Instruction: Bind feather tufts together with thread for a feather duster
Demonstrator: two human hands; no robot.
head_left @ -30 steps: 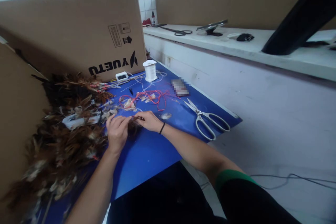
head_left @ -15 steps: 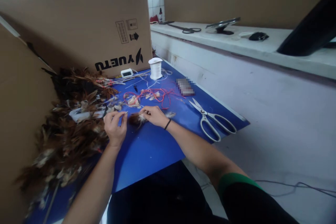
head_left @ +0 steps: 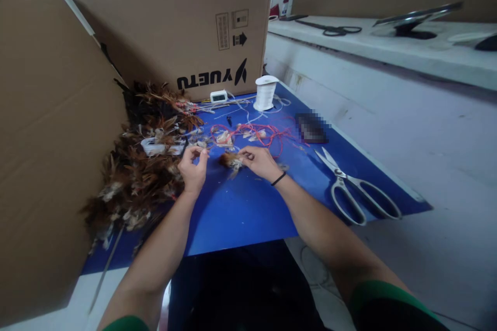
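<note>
My right hand (head_left: pixel 261 161) is closed on a small brown and white feather bundle (head_left: pixel 231 160), which hangs to the left of its fingertips over the blue table (head_left: pixel 233 217). My left hand (head_left: pixel 194 165) pinches something thin near its fingertips, too small to make out, possibly a thread end. Just beyond both hands lie tangled red cords (head_left: pixel 272 134) and pale feather tufts (head_left: pixel 225 138). A big heap of brown feathers (head_left: pixel 143 170) spreads beside my left hand.
Silver scissors (head_left: pixel 349 186) lie open-bladed at the right. Behind stand a white spool (head_left: pixel 265 94), a small white display device (head_left: pixel 218 96) and a cardboard box (head_left: pixel 163 26). A white ledge (head_left: pixel 388 46) with black scissors (head_left: pixel 334 30) runs along the right.
The view has turned to the left, so everything sits further right in the picture. Both hands keep their pinches, and the feather bundle still hangs at my right hand.
</note>
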